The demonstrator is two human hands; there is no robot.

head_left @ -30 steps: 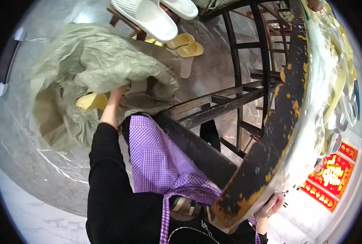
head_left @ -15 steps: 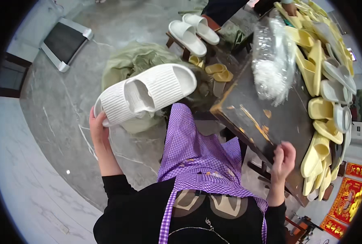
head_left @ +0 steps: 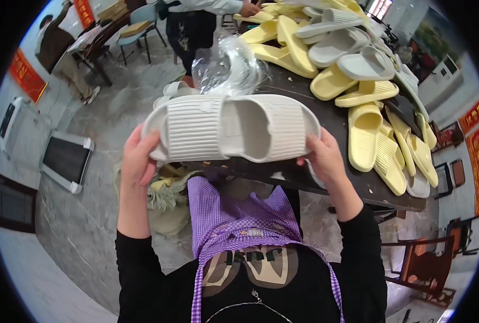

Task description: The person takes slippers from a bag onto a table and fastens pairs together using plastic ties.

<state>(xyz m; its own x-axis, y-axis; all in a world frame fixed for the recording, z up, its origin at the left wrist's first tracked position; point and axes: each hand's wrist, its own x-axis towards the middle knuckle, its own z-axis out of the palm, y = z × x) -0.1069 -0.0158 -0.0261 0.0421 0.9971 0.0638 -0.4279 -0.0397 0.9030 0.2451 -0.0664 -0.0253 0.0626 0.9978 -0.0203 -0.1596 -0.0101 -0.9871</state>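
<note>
I hold a white ribbed foam slipper (head_left: 231,128) up over the dark table's (head_left: 352,177) edge, my left hand (head_left: 137,159) & right hand (head_left: 325,159) each wrapped round one end. Lots of yellow and grey slippers (head_left: 358,81) lie piled on the table, so I think there's plenty left to do.

- The slipper (head_left: 231,128) is white with thin raised lines across it.
- The apron (head_left: 234,220) is purple and white in tiny checks.
- The sleeves (head_left: 137,274) are black.
- The slippers on the table (head_left: 366,126) are soft yellow and pale grey.
- The table (head_left: 331,121) is dark, nearly black.
- The floor (head_left: 88,215) is grey.
- The wall banners (head_left: 24,75) are red.
</note>
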